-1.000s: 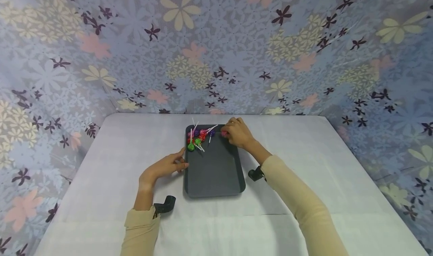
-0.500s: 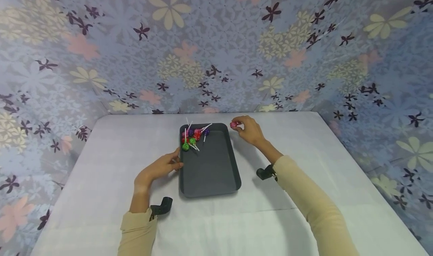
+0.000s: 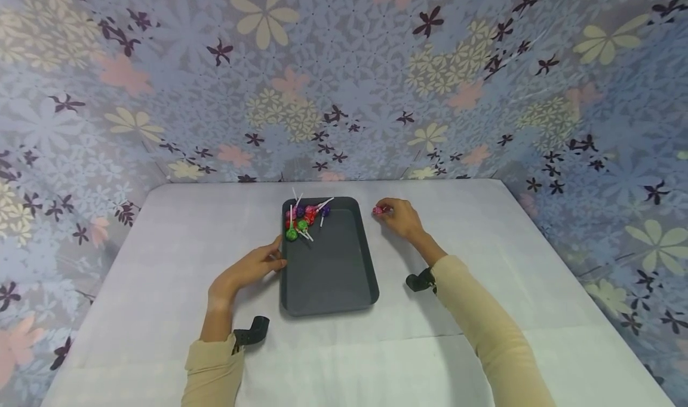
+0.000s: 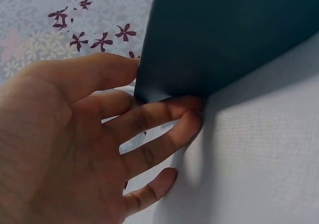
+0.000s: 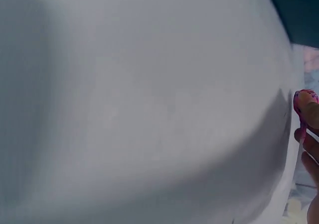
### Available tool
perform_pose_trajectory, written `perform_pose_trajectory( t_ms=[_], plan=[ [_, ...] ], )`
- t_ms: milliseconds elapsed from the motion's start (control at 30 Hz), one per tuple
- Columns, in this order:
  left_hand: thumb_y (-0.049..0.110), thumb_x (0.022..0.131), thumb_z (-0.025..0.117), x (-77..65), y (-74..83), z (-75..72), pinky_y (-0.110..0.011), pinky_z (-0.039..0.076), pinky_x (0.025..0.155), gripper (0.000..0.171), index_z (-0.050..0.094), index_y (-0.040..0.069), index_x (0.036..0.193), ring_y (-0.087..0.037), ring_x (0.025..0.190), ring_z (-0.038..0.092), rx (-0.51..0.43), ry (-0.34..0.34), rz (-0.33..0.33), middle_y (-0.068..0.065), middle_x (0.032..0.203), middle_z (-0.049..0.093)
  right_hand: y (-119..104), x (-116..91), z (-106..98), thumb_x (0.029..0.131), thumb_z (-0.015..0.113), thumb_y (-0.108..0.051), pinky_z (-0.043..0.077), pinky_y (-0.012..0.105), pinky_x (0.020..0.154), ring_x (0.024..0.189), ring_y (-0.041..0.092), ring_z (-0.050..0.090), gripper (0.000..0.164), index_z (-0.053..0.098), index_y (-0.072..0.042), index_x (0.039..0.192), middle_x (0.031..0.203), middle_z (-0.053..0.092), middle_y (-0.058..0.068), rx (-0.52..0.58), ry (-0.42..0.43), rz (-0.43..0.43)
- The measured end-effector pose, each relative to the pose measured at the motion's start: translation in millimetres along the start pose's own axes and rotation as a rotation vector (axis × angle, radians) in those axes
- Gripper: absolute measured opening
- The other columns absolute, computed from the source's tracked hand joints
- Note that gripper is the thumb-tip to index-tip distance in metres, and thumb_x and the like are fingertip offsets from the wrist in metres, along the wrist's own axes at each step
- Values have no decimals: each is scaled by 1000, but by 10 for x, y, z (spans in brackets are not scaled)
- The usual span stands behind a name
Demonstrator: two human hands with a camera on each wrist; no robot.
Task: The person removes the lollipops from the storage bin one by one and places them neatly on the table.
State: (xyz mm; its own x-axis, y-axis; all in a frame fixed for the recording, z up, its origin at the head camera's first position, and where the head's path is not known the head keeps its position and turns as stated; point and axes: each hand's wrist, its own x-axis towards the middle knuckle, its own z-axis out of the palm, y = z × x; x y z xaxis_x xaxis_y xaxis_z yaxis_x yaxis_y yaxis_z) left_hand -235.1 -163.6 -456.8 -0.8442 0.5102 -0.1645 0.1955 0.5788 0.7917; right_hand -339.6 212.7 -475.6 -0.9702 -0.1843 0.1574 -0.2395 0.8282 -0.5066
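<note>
Well, pink lollipop [image 3: 377, 210], markings [image 5: 302, 96] seemingly unreadable, pinched in right hand [image 3: 402, 219]; left hand [image 3: 251, 269] relaxed against tray [image 3: 330, 275].

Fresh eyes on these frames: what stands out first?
The bright lollipop cluster in the far left corner of the dark tray. Next, the pink lollipop the right hand pinches, right of the tray. Behind the white table, a busy floral backdrop fills the head view's upper part.

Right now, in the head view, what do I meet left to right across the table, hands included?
Left hand → leftmost green lollipop → rightmost purple lollipop → tray's right wall → pinched pink lollipop → right hand.
</note>
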Motion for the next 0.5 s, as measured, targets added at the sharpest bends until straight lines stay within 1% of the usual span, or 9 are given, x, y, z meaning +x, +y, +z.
perform_pose_trajectory(
  t_ms=[133, 267, 500],
  plan=[
    [21, 99, 51, 2, -19, -1, -51, 45, 97, 68, 19, -7, 152, -24, 93, 66, 8, 9, -10, -22, 114, 62, 53, 0, -10, 89, 71, -19, 51, 48, 83, 98, 30, 65, 26, 70, -8, 113, 104, 72, 12, -28, -12, 13],
    [21, 99, 51, -6, -26, 0, -52, 44, 98, 68, 18, -6, 152, -24, 94, 66, -5, 2, -22, -22, 115, 61, 91, 6, -11, 89, 72, -20, 51, 47, 86, 99, 29, 65, 27, 70, -8, 112, 103, 72, 12, -4, -25, 29],
    [21, 100, 50, 3, -5, -8, -51, 45, 97, 68, 17, -7, 152, -25, 95, 65, -30, -6, -8, -23, 114, 61, 107, 13, -38, 88, 72, -19, 50, 48, 88, 100, 30, 65, 28, 71, -6, 113, 103, 72, 13, -10, -51, 3]
  ],
)
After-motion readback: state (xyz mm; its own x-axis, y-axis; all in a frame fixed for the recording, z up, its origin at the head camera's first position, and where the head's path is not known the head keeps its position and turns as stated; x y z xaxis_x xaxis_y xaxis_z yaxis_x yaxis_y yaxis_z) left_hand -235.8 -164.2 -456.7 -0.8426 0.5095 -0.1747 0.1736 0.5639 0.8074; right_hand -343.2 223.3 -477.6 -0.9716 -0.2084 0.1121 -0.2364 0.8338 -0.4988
